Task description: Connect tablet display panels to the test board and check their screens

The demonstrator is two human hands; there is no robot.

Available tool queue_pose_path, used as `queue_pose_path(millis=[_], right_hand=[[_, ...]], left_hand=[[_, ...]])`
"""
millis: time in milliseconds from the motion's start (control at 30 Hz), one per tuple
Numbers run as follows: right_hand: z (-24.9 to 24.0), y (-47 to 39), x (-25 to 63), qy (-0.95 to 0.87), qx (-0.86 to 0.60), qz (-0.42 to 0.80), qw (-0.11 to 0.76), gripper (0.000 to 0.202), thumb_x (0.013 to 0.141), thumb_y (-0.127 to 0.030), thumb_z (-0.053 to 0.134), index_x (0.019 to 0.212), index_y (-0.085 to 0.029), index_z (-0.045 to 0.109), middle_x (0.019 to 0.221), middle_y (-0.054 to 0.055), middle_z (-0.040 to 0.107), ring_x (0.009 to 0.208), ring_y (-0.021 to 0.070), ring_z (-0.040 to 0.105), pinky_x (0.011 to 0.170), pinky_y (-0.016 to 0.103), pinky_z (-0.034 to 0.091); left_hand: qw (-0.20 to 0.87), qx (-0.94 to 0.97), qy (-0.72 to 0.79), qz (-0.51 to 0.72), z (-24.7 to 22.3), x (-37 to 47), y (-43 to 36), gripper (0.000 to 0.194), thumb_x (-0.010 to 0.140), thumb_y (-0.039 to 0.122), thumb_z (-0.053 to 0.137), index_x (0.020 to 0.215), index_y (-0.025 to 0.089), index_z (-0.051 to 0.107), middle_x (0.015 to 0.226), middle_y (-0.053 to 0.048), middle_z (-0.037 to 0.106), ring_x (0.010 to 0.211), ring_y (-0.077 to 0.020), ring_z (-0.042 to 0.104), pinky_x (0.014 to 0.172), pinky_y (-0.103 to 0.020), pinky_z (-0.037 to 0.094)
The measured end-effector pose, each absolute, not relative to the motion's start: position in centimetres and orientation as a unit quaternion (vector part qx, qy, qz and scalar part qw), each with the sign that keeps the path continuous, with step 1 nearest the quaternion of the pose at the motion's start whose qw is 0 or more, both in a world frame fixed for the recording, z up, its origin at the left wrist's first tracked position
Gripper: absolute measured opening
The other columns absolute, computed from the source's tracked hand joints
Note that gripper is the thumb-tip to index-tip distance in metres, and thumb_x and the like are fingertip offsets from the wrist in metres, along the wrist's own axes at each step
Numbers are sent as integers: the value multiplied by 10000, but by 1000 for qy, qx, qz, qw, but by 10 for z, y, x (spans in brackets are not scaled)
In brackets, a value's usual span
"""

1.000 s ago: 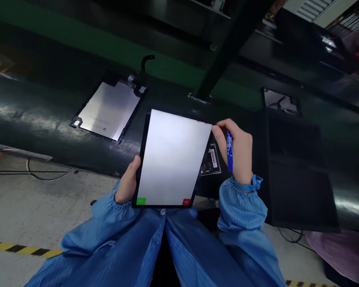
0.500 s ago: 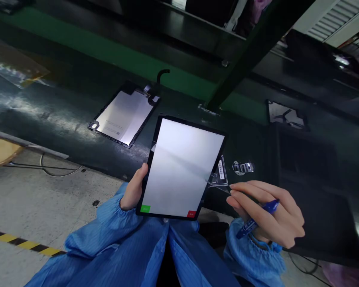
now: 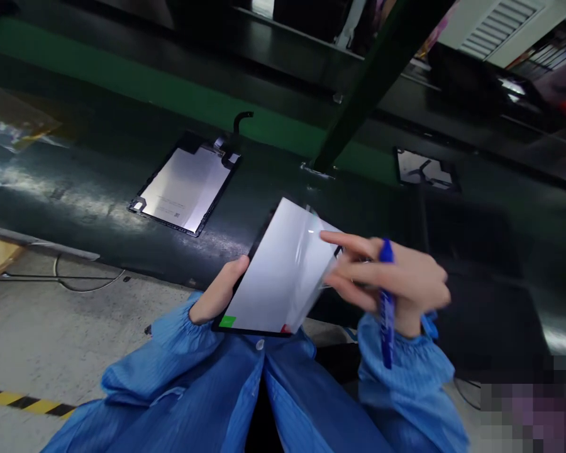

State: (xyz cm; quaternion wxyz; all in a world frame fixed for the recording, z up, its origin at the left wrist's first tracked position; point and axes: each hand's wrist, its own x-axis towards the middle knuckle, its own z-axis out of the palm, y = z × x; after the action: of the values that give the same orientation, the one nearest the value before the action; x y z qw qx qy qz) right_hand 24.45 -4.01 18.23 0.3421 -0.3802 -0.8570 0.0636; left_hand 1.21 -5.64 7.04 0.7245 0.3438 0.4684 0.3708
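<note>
My left hand (image 3: 221,286) grips the left edge of a tablet (image 3: 268,270) whose screen is lit white, with a green box at its lower left corner and a red one at its lower right. A clear film (image 3: 306,251) is bent up over the screen's right side. At the film's right edge, the fingers of my right hand (image 3: 396,277) are pinched together, somewhat blurred. A blue marker (image 3: 387,308) is also held between fingers of that hand, pointing down toward the sleeve.
A display panel (image 3: 186,185) with a black flex cable lies on the dark bench (image 3: 99,170) to the left. Another panel (image 3: 424,170) lies at the right back. A green post (image 3: 353,100) rises behind the tablet. Large black flat items sit at the right.
My right hand has moved left and up onto the tablet's right side. The clear film now shows lifted and curved there. The marker has turned more upright, and the tablet is tilted.
</note>
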Motion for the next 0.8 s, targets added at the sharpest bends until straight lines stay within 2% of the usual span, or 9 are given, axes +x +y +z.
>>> queue_pose_path(millis=[100,167,200,233,300,367,467,600,800], right_hand=[[176,-13,229,-757,-427,146,473,165,887,-294,712,732,-253,676,783,-30,745,705,138,710,637,271,594],[167,-4,233,-682,-461,193,534,78,883,-328,717,862,-256,696,809,-20,729,749,154,714,698,304,613],[161,-2,239,-672,-464,219,534,168,864,-370,735,987,-263,695,888,-6,738,813,175,724,755,337,625],[155,-1,246,-681,-459,242,517,348,831,-422,761,1130,-274,663,994,13,742,899,205,729,826,383,628],[141,-1,261,-728,-442,264,452,705,754,-512,808,1364,-301,524,1214,49,704,1083,269,699,961,482,597],[128,0,270,-757,-440,255,410,843,733,-559,807,1449,-315,434,1320,66,656,1165,296,665,1014,526,566],[114,9,272,-748,-445,259,419,844,779,-601,747,1487,-318,385,1323,72,654,1171,288,662,1022,515,560],[100,31,263,-694,-455,304,469,684,908,-644,547,1482,-307,389,1288,72,676,1161,252,673,1044,498,537],[69,59,263,-644,-456,384,480,621,944,-650,456,1436,-273,424,1213,62,720,1141,213,693,1056,477,524]], left_hand=[[720,405,452,336,73,19,-54,514,868,636,582,723,180,771,708,-39,748,649,-226,659,605,-291,503],[720,395,456,344,73,19,-55,508,841,646,613,672,189,758,673,-32,733,610,-214,636,583,-290,493],[723,377,460,351,72,18,-55,506,826,657,624,668,196,759,665,-34,730,597,-214,632,574,-294,495],[730,355,463,356,71,16,-56,498,812,664,637,683,201,766,664,-39,731,592,-218,634,569,-300,501],[742,304,468,373,70,12,-57,473,786,663,673,751,205,786,675,-46,740,603,-226,655,560,-305,514],[747,253,472,393,72,9,-58,440,764,628,723,810,196,793,696,-47,753,627,-227,682,556,-293,526],[758,174,480,405,80,12,-57,389,818,542,709,881,167,793,758,-52,776,672,-230,721,583,-284,556],[774,57,499,385,92,19,-49,355,950,421,558,973,143,779,810,-72,787,776,-254,758,684,-314,614],[769,55,473,428,81,23,-37,233,939,308,602,1034,158,752,894,-54,791,957,-255,753,896,-341,605]])
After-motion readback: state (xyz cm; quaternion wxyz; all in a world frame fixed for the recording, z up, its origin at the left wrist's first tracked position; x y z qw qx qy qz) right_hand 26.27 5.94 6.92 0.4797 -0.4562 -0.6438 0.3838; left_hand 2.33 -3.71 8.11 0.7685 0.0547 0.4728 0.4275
